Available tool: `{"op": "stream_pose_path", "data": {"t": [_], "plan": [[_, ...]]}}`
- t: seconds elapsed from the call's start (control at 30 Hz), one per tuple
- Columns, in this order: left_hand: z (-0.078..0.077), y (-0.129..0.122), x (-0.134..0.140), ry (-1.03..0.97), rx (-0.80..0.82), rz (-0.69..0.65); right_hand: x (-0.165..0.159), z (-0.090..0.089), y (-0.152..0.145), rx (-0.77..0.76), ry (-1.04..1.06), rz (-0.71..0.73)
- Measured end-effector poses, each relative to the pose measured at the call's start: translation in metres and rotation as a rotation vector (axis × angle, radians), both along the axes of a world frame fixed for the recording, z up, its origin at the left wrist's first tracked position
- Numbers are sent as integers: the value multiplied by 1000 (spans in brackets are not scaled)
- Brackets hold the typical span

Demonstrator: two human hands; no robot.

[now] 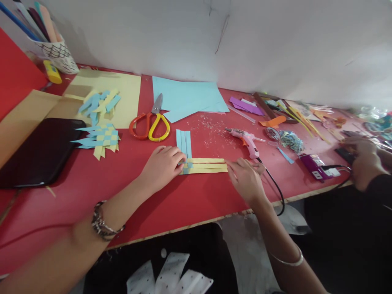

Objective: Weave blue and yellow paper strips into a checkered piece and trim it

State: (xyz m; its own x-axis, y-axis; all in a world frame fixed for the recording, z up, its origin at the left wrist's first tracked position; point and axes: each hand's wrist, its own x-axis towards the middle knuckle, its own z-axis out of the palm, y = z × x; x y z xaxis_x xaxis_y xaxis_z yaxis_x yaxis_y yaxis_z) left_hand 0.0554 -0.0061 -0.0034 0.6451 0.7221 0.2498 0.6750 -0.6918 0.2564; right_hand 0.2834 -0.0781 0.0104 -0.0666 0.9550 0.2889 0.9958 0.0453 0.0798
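Observation:
Flat on the red table lie yellow paper strips (210, 161) running sideways, crossed at their left end by upright blue paper strips (183, 143) in a small checked weave. My left hand (162, 166) holds that woven corner, its fingers curled over the left edge and partly hiding it. At the other end, my right hand (246, 177) pinches the yellow strips' right tips between thumb and fingers. Just above my left hand rest scissors (157, 107) with one red and one yellow handle loop. A pink glue gun (245, 140) lies beyond my right hand.
Finished woven paper pieces (105, 136) sit left, near a black tray-like object (39, 151). Blue sheets (190, 96) and a yellow sheet (130, 98) lie along the wall. A co-worker's hand (363, 157) is at far right, near a purple power adapter (315, 167).

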Motion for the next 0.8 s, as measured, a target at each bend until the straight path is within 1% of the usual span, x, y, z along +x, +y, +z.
{"op": "stream_pose_path", "data": {"t": [0.17, 0.27, 0.37, 0.43, 0.57, 0.63, 0.7, 0.8], "plan": [[2, 0, 0, 17, -16, -1, -14, 2, -1, 86, 6, 2], [2, 0, 0, 13, -14, 1, -21, 3, 2, 110, 74, 28], [2, -1, -1, 2, -33, 18, -24, 4, 6, 98, 167, 38], [2, -1, -1, -18, -50, 37, -25, 6, 8, 57, 224, 64], [0, -3, -1, -41, -67, 12, -31, 8, 12, -79, 303, 227], [-1, -4, -1, -55, -73, -9, -35, 7, 15, -150, 306, 280], [-2, -4, -1, -77, -86, -19, -39, 7, 20, -214, 301, 287], [-2, -3, -2, -127, -122, -37, -44, 10, 27, -275, 319, 261]]}}
